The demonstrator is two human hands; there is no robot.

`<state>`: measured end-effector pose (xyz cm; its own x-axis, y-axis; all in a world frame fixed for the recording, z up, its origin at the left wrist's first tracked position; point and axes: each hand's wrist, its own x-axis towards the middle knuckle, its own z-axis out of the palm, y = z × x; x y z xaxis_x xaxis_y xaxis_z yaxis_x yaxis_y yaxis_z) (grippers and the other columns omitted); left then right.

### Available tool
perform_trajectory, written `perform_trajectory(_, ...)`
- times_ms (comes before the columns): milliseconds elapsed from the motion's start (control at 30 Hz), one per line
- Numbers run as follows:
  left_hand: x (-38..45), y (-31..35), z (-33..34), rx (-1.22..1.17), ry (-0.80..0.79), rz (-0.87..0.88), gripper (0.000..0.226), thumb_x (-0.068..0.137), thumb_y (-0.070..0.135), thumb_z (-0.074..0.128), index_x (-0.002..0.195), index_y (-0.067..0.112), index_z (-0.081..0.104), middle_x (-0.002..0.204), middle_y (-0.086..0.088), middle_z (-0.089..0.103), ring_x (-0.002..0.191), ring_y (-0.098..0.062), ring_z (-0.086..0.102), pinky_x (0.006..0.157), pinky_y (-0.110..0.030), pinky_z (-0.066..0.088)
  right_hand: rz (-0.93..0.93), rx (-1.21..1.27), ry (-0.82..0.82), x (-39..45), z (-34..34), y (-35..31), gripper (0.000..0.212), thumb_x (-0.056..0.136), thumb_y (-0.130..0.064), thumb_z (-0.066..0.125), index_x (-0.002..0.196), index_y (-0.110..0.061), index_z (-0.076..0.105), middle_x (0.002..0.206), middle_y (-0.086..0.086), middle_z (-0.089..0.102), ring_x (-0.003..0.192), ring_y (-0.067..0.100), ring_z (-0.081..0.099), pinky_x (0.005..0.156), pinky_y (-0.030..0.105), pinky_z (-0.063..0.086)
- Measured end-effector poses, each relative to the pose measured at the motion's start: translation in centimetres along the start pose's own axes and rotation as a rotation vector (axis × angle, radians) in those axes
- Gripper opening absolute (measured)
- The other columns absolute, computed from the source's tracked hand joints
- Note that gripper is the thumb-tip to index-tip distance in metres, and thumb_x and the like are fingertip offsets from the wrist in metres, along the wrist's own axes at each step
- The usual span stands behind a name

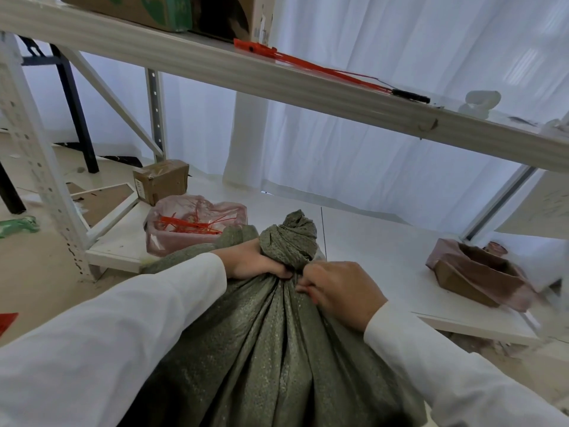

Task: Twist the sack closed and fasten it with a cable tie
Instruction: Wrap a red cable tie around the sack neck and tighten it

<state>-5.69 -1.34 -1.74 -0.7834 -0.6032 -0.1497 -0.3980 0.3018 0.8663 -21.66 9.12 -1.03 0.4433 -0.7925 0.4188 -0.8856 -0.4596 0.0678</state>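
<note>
Gripping: left hand curls round the neck of the sack from 9 o'clock; right hand pinches the gathered cloth from 3 o'clock, just under the twist.
Hidden: fingertips of both hands are buried in folds; whether a tie already circles the neck cannot be made out. The sack's lower part is cut off by the bottom edge and by the white sleeves.
Count: one olive-green woven sack, two hands, one bundle of red cable ties on the upper shelf at 12 o'clock, and more red ties, too tangled to count, in a pink plastic bag at 10 o'clock.
Axis: the sack's long axis runs from 6 to 12 o'clock, its twisted topknot pointing away toward 12.
Place: the sack stands centre-bottom, leaning against the white lower shelf board.
Others: two small brown cardboard boxes, one taped at 10 o'clock, one open and crumpled, possibly wrapped in pinkish film, at 3 o'clock.
</note>
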Motion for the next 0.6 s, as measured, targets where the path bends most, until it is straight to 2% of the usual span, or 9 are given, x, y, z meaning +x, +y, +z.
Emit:
perform_trajectory(67,0.1,0.0,-0.1,0.047,-0.024,-0.024,0.026,0.066,0.024,0.07,0.09,0.028,0.062,0.099,0.004,0.063,0.098,-0.012,0.055,0.089,-0.025,0.042,-0.146,-0.139,-0.047,0.4,0.0,-0.7,0.01,0.073,-0.017,0.06,0.064,-0.018,0.055,0.053,-0.005,0.058,0.04,0.016,0.054,0.038,0.017,0.032)
perform_trajectory(100,0.1,0.1,-0.2,0.069,-0.03,-0.028,0.028,0.061,0.028,0.067,0.089,0.029,0.063,0.1,0.002,0.064,0.098,-0.013,0.056,0.091,-0.028,0.043,-0.188,-0.188,-0.057,0.7,0.0,-0.9,0.017,0.067,-0.014,0.07,0.063,-0.017,0.053,0.051,-0.005,0.056,0.038,0.016,0.052,0.037,0.017,0.03)
perform_trajectory(167,0.2,0.2,-0.1,0.094,-0.034,-0.003,0.02,0.07,0.02,0.065,0.089,0.026,0.062,0.098,0.002,0.064,0.094,-0.01,0.056,0.088,-0.024,0.045,-0.238,-0.275,-0.089,1.4,0.2,-1.2,0.029,0.052,-0.012,0.081,0.058,-0.018,0.053,0.048,-0.005,0.053,0.037,0.016,0.049,0.04,0.019,0.029)
perform_trajectory(233,0.2,0.3,0.0,0.152,-0.035,0.035,0.019,0.083,0.007,0.058,0.081,0.026,0.058,0.086,0.01,0.059,0.082,-0.003,0.052,0.076,-0.013,0.041,-0.249,-0.361,-0.115,2.3,0.2,-1.8,0.032,0.045,-0.015,0.084,0.051,-0.021,0.053,0.044,-0.006,0.052,0.037,0.013,0.049,0.044,0.019,0.032)
perform_trajectory(300,0.2,0.2,0.1,0.276,0.003,0.03,0.009,0.082,0.021,0.054,0.076,0.028,0.055,0.083,0.008,0.057,0.083,-0.009,0.051,0.075,-0.016,0.04,-0.234,-0.397,-0.141,3.0,0.2,-2.5,0.034,0.04,-0.018,0.085,0.045,-0.023,0.052,0.039,-0.007,0.05,0.036,0.012,0.049,0.044,0.018,0.033)
perform_trajectory(367,-0.1,0.3,-0.1,0.546,0.03,-0.001,0.015,0.072,0.039,0.047,0.075,0.024,0.051,0.094,-0.004,0.061,0.094,-0.022,0.053,0.081,-0.027,0.038,-0.242,-0.409,-0.147,3.2,0.4,-3.3,0.032,0.038,-0.017,0.082,0.043,-0.024,0.051,0.037,-0.006,0.05,0.034,0.011,0.048,0.043,0.018,0.033)
perform_trajectory(467,-0.5,0.8,-0.2,0.835,0.134,0.094,0.017,0.084,0.031,0.05,0.074,0.024,0.037,0.105,-0.009,0.058,0.101,-0.028,0.052,0.078,-0.029,0.03,-0.277,-0.404,-0.122,3.4,0.3,-4.1,0.026,0.044,-0.018,0.076,0.044,-0.026,0.051,0.039,-0.007,0.051,0.037,0.01,0.05,0.048,0.019,0.035)
perform_trajectory(533,-0.4,0.6,-0.2,0.886,0.204,0.155,0.01,0.087,0.028,0.048,0.09,0.019,0.045,0.11,-0.008,0.055,0.105,-0.027,0.051,0.082,-0.03,0.03,-0.303,-0.399,-0.057,3.4,0.3,-4.1,0.015,0.056,-0.021,0.063,0.047,-0.026,0.052,0.047,-0.008,0.054,0.046,0.01,0.053,0.058,0.024,0.033)
perform_trajectory(600,-0.2,0.5,-0.1,0.943,0.234,0.133,0.028,0.088,0.03,0.048,0.111,0.015,0.047,0.117,-0.006,0.053,0.112,-0.024,0.048,0.09,-0.032,0.031,-0.323,-0.355,0.004,3.8,0.3,-4.0,0.018,0.067,-0.023,0.05,0.051,-0.026,0.057,0.064,-0.009,0.059,0.066,0.014,0.055,0.067,0.028,0.028)
